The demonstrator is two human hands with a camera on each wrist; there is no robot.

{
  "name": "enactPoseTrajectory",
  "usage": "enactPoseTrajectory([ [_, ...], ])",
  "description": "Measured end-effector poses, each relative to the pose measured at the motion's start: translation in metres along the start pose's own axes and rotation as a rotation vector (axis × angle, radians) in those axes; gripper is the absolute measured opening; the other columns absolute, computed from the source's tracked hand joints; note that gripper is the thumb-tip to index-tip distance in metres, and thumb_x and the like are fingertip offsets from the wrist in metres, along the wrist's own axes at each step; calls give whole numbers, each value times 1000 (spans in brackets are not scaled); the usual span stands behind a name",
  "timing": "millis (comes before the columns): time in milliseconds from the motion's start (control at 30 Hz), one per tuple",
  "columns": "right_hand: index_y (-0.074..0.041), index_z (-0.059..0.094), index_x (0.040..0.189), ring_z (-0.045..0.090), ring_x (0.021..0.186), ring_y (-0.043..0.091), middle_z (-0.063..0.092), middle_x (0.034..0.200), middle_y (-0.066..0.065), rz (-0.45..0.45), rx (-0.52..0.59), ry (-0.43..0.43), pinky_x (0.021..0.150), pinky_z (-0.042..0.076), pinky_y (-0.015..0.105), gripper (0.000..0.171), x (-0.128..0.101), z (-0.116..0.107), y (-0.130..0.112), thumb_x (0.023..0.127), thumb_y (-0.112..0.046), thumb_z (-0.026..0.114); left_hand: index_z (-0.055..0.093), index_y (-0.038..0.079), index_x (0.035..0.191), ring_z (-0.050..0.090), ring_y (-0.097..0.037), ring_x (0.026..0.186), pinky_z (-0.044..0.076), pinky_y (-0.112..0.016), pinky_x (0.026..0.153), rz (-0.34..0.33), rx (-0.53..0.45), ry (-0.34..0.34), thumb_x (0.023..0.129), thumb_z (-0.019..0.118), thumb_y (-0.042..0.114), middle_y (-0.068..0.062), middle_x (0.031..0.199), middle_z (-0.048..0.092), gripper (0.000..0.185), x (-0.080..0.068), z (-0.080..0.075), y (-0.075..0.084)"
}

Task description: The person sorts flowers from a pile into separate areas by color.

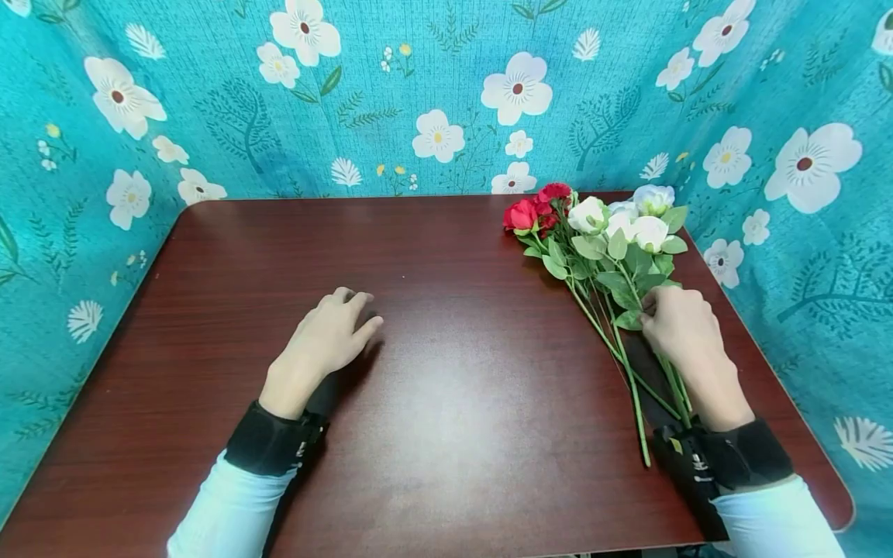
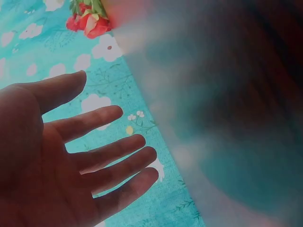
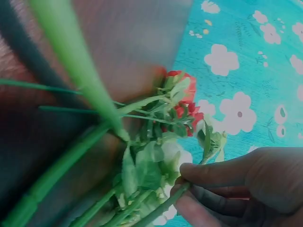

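On the right of the table, my right hand pinches a green stem between thumb and fingers. The right wrist view shows that stem running up to a leafy flower head. White flowers with broad green leaves spread just beyond this hand. Beside them, to the left, lie red flowers. My left hand is over the left-middle of the table, holding nothing. Its fingers are spread and relaxed in the left wrist view, with the palm showing.
Several long stems stretch toward the table's front edge, some crossing one another. The dark red-brown wooden table has a blue floral cloth hanging behind it and along both sides. Both wrists wear black bands.
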State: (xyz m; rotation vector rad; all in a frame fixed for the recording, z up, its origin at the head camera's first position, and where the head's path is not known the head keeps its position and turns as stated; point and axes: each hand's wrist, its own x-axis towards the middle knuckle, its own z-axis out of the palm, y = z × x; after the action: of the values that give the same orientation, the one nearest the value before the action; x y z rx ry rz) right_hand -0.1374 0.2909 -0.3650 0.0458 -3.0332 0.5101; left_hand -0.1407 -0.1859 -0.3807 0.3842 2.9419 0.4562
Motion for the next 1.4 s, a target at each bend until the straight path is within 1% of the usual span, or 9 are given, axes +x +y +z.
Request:
enactPoseTrajectory([
  [167,9,71,101,65,74,41,70,89,24,-27,46,61,64,52,59,15,0,-3,-8,91,-3,70,50,-2,147,50,-47,127,47,-61,98,9,5,1,107,54,32,-31,142,47,52,1,0,4],
  [300,9,71,103,67,78,39,71,93,24,-43,98,73,67,52,54,18,1,-6,-17,93,-5,72,51,-2,146,52,-45,126,47,-61,98,29,9,8,107,56,32,-29,141,49,52,2,0,8],
  [533,7,72,103,68,76,35,73,90,22,-104,189,107,63,51,45,17,0,-9,-34,93,-6,74,53,-1,144,53,-43,126,46,-60,100,62,26,25,106,57,33,-27,142,51,52,8,-1,19],
  [767,4,74,104,69,69,26,73,85,14,-144,250,142,60,50,36,16,-2,-3,-50,92,-7,74,57,-1,142,54,-41,127,41,-63,103,80,35,48,106,57,35,-24,140,54,51,10,0,31],
  [933,0,73,99,67,67,22,72,81,9,-167,295,168,63,48,35,11,-1,2,-63,92,-8,76,60,-2,138,56,-39,125,44,-60,101,118,26,84,105,59,34,-22,137,57,49,11,0,41],
  [1033,0,74,97,68,68,22,73,81,9,-195,325,184,63,48,31,10,-1,5,-71,91,-8,77,61,-3,136,59,-37,121,48,-55,98,154,6,108,104,61,32,-21,134,58,47,12,1,46],
  [1133,0,74,98,70,68,22,73,82,9,-215,371,181,60,48,24,11,0,8,-79,91,-7,78,63,-3,133,62,-34,115,52,-50,94,183,-36,138,103,63,30,-20,130,60,44,13,3,52],
  [1267,0,74,100,72,67,21,74,83,10,-223,431,175,56,47,16,14,3,13,-89,91,-8,79,66,-1,127,64,-29,106,55,-45,88,219,-120,173,102,67,26,-16,122,62,37,14,7,60],
  [1400,2,74,102,73,64,25,74,84,12,-226,536,169,53,51,16,15,6,20,-98,90,-6,80,69,1,117,65,-27,97,56,-40,83,294,-229,218,100,70,19,-12,109,65,25,15,14,68],
])
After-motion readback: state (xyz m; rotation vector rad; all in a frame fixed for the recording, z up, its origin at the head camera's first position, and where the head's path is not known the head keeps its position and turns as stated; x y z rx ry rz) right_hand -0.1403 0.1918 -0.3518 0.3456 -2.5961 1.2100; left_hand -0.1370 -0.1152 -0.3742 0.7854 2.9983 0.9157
